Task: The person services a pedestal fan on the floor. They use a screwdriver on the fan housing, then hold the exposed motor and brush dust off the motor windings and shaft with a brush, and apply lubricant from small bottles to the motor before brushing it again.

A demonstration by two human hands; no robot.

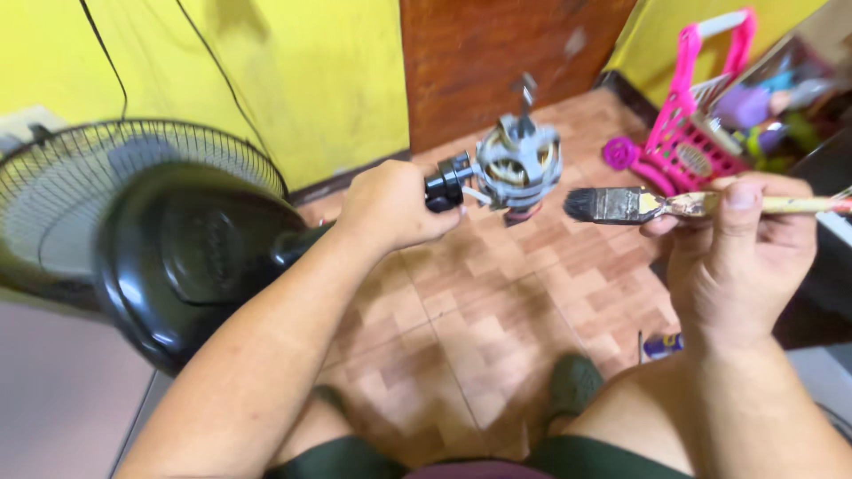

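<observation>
Left hand (390, 206) clenched round one fan motor (515, 166); right hand's (738, 257) fingers pinching one paintbrush (639, 205).

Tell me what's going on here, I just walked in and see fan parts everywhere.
A person seated over a tiled floor holds a small electric motor up in the left hand. The right hand grips a flat paintbrush, its dark bristles pointing at the motor and just short of it. A black fan housing and wire fan guard sit to the left, a pink toy cart to the right.
</observation>
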